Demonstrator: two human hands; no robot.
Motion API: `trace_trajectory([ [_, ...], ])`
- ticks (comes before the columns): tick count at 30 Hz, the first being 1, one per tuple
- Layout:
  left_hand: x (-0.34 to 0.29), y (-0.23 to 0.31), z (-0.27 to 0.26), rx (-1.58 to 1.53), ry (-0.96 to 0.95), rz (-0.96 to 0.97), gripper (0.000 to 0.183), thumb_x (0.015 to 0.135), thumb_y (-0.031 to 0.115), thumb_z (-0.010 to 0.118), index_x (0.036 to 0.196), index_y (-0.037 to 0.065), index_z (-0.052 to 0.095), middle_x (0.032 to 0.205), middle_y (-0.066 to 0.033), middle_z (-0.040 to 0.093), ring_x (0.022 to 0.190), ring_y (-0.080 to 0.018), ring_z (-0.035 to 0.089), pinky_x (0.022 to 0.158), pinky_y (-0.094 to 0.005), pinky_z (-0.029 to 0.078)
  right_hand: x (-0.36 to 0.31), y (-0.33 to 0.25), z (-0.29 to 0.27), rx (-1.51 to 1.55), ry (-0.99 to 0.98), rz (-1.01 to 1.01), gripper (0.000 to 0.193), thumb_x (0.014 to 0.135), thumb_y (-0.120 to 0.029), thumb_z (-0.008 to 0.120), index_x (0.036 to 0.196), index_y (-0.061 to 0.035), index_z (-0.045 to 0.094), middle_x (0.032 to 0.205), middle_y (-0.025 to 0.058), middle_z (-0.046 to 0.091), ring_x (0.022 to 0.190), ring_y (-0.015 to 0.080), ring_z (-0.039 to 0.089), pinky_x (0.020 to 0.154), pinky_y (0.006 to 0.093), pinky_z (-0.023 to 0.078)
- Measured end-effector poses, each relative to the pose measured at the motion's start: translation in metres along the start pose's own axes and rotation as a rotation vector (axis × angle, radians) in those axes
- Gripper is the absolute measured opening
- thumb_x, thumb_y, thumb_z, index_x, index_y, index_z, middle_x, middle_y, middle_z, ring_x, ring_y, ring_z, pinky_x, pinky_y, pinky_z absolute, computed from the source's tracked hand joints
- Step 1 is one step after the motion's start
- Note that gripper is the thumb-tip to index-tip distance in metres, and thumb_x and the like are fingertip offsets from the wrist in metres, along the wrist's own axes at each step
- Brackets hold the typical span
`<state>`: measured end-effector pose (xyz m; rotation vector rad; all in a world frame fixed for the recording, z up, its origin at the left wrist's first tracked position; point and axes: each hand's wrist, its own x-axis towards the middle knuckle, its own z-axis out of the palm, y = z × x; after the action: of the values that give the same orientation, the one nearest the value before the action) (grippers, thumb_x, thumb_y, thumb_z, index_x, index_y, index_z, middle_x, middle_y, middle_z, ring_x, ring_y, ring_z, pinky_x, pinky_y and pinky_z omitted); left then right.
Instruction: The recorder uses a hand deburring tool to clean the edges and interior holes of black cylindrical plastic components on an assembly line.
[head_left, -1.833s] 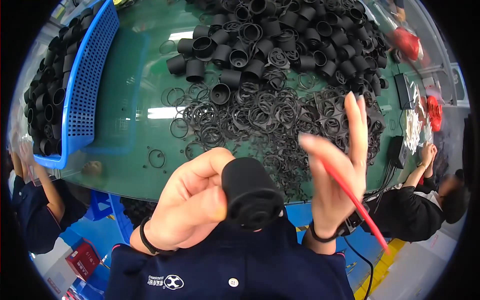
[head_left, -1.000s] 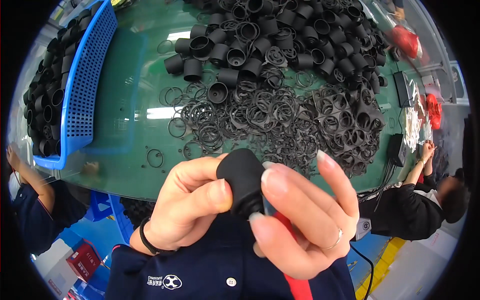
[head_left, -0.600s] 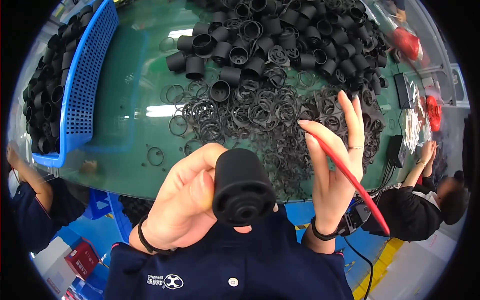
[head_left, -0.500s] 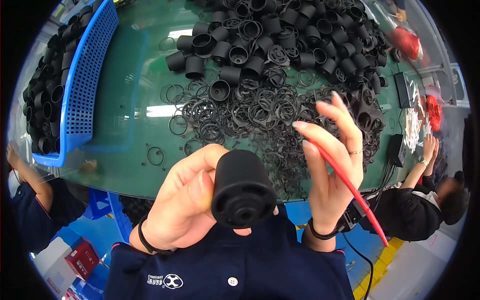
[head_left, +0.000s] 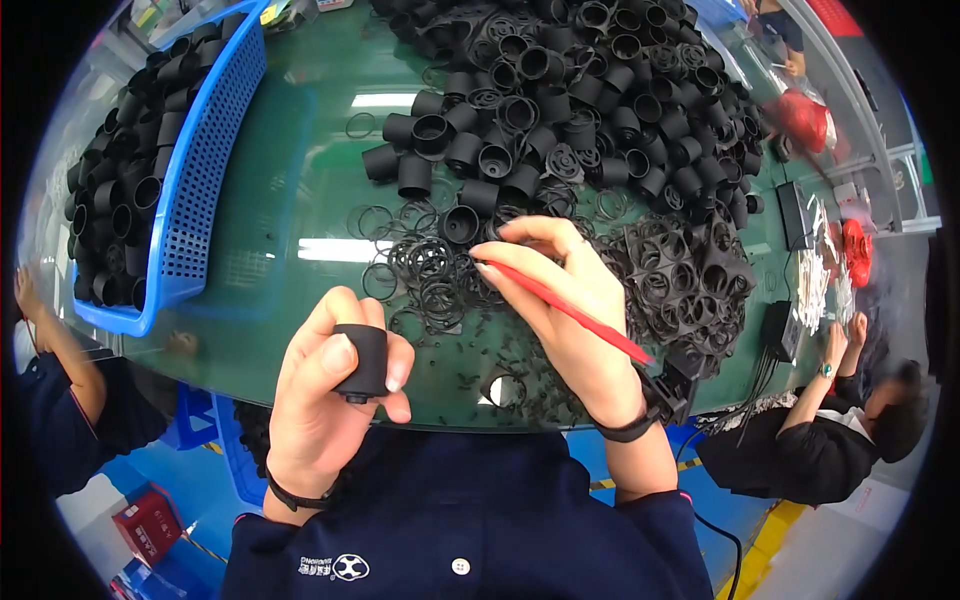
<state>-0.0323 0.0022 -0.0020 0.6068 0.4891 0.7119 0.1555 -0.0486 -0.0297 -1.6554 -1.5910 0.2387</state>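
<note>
My left hand [head_left: 325,400] is closed around a black cylindrical rubber part [head_left: 362,358], thumb pressed on its side. The part stands nearly upright, a small stepped nub at its lower end. Over to the right, my right hand [head_left: 575,315] holds a slim red pen-shaped tool [head_left: 585,315] between thumb and fingers. Its working tip is too small to make out. That hand hovers above the near side of loose black rings [head_left: 435,270] and trimmed scraps, apart from the part in my left hand.
A heap of black cylindrical parts [head_left: 600,110] covers the far table. A blue perforated basket [head_left: 205,170] full of similar parts stands at left. Flat black punched sheets [head_left: 690,280] lie right of my right hand. Dark boxes with cables [head_left: 780,330] sit at the right edge; co-workers are on both sides.
My left hand has moved left and away from me, turning the part so its open-ringed face no longer shows. My right hand has swung left with the red tool.
</note>
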Motion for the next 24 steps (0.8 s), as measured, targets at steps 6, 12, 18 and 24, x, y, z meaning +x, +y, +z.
trace_trajectory([
  [6, -0.006, 0.005, -0.002, -0.118, -0.045, -0.019, 0.048, 0.079, 0.039, 0.056, 0.101, 0.001, 0.036, 0.085, -0.0070, 0.040, 0.072, -0.0194, 0.054, 0.051, -0.0289, 0.055, 0.007, 0.003, 0.014, -0.157, -0.170, -0.127, 0.026, 0.067, -0.007, 0.055, 0.092, -0.0103, 0.058, 0.104, 0.0075, 0.054, 0.081, 0.0203, 0.055, 0.067, 0.0285, 0.048],
  [12, -0.005, 0.020, 0.029, 0.137, -0.082, 0.079, 0.083, 0.070, 0.051, 0.058, 0.120, -0.004, 0.021, 0.104, -0.0150, 0.039, 0.063, -0.0150, 0.053, 0.040, -0.0241, 0.052, 0.011, 0.005, 0.016, -0.074, -0.050, -0.135, 0.020, 0.070, -0.005, 0.061, 0.090, -0.0067, 0.059, 0.090, 0.0071, 0.059, 0.082, 0.0212, 0.058, 0.070, 0.0275, 0.047],
  [18, -0.008, 0.022, 0.019, 0.762, -0.205, 0.646, 0.121, 0.042, 0.014, 0.086, 0.129, -0.002, 0.003, 0.110, -0.0191, 0.036, 0.073, -0.0198, 0.058, 0.064, -0.0281, 0.052, -0.003, -0.018, -0.013, 0.287, 0.037, 0.148, 0.015, 0.074, 0.000, 0.060, 0.088, -0.0011, 0.062, 0.091, 0.0118, 0.061, 0.085, 0.0211, 0.059, 0.073, 0.0276, 0.046],
  [24, 0.001, 0.002, 0.007, 0.711, -0.224, 1.002, 0.123, 0.043, 0.014, 0.086, 0.130, -0.001, 0.000, 0.111, -0.0210, 0.035, 0.074, -0.0191, 0.058, 0.066, -0.0282, 0.052, -0.017, -0.019, -0.016, 0.412, 0.042, 0.248, 0.014, 0.076, 0.002, 0.057, 0.089, 0.0003, 0.062, 0.093, 0.0130, 0.061, 0.085, 0.0210, 0.058, 0.074, 0.0278, 0.046],
])
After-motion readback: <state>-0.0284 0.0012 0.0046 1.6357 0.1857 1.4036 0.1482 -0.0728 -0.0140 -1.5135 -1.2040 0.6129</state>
